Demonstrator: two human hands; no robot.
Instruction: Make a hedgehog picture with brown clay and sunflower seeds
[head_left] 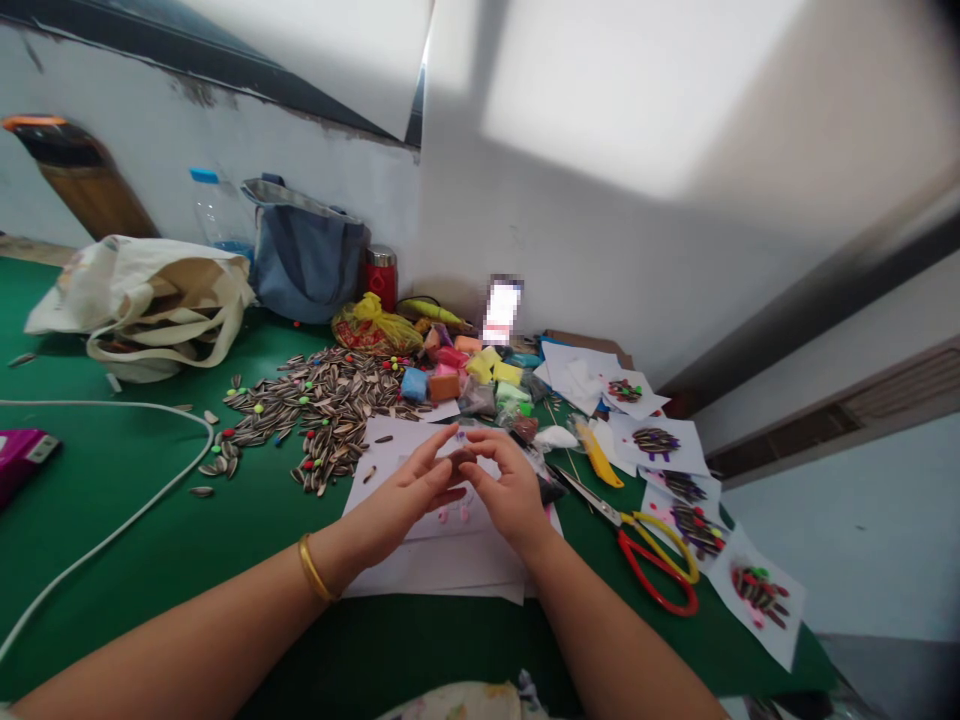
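Note:
Both my hands meet over a stack of white paper sheets (420, 560) on the green table. My left hand (409, 495), with a gold bangle on its wrist, and my right hand (506, 485) pinch a small brown lump of clay (460, 462) between their fingertips. Both hands are closed on it. Small pink clay bits (453, 515) lie on the paper just below the hands.
A heap of sunflower seeds (315, 410) lies left of the paper, with coloured clay blocks (465, 375) behind. Red-and-yellow scissors (652, 555), a yellow cutter (600, 460) and finished seed pictures (697, 510) are at the right. Bags (150, 300) and a white cable (112, 520) are at the left.

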